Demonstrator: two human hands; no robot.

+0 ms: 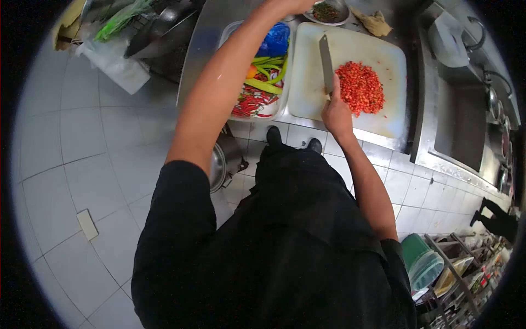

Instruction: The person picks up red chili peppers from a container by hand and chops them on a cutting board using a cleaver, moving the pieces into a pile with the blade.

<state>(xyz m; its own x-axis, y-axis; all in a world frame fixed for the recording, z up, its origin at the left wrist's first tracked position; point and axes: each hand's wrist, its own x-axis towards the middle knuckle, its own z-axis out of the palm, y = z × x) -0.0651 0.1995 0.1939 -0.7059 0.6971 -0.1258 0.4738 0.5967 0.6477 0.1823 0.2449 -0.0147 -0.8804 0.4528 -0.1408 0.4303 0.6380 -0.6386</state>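
In the head view, my right hand point(336, 114) is closed round the handle of a knife point(326, 63), index finger laid along its blade. The blade points away from me over a white cutting board point(309, 98). Right of the knife lies a heap of chopped red chillies point(360, 89). My left arm reaches to the top edge, where my left hand point(293, 5) is partly cut off; its fingers do not show clearly. Close beside that hand is a metal bowl point(339, 20) holding dark green and brownish bits.
A tray point(291, 71) holds whole red chillies point(253, 103), long green peppers point(266, 86) and a blue plastic bag point(275, 39). A crumpled brown cloth-like thing point(373, 23) lies behind the board. At right is a steel sink point(459, 120); a lidded pot point(218, 167) stands below the counter.
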